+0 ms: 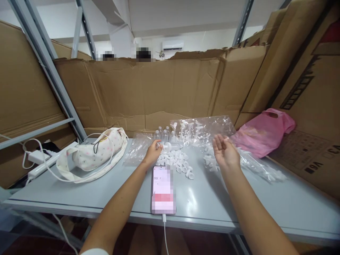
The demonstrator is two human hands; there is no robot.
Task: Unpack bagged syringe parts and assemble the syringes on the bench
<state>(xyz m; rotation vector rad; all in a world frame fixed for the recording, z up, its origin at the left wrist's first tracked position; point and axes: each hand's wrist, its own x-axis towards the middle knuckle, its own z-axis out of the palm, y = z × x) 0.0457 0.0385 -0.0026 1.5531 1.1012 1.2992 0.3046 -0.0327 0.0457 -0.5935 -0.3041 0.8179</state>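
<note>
My left hand point(152, 152) reaches to the far edge of a pile of small white plastic caps point(177, 160) and pinches a small white piece next to a cluster of little clear bottles point(165, 135). My right hand point(224, 149) hovers palm up with fingers spread and nothing in it, above a second scatter of white parts point(211, 161) by a crinkled clear plastic bag point(203, 129). A phone point(163, 190) with a lit screen lies between my forearms near the front edge of the grey table point(79, 193).
A white fabric bag point(92, 154) lies at the left with white cables and a power strip point(39, 166) beside it. A pink plastic bag point(264, 131) sits at the right. Cardboard sheets point(148, 88) wall in the back and sides; metal shelf posts stand at left.
</note>
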